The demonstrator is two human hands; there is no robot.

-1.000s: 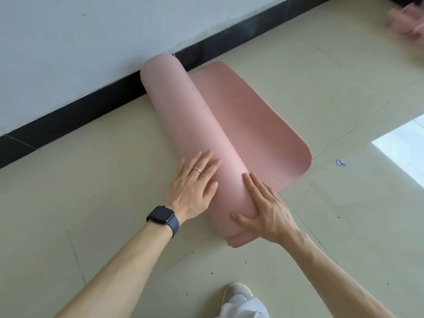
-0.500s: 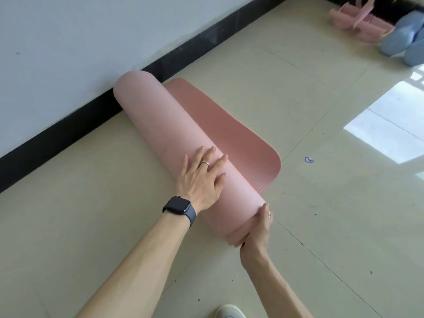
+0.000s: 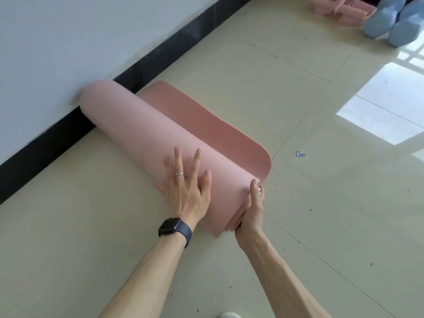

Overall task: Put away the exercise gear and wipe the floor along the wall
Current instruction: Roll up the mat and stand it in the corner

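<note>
A pink exercise mat (image 3: 142,134) lies on the tiled floor, mostly rolled into a thick tube. Its far end touches the black skirting under the white wall. A short flap (image 3: 206,125) still lies flat to the right of the roll. My left hand (image 3: 187,187), with a ring and a dark watch, rests flat with spread fingers on top of the roll near its front end. My right hand (image 3: 252,208) presses against the roll's front end face, thumb on the outer layer.
Black skirting (image 3: 160,58) runs along the wall. At the far right corner lie pink gear (image 3: 339,8) and two light blue dumbbells (image 3: 394,21). A small blue scrap (image 3: 300,154) and dark specks dot the floor. A white shoe tip (image 3: 230,315) shows below.
The roll has advanced over the flat part, which is now shorter. My right hand moved from the top of the roll to its front end face. The view shifted right.
</note>
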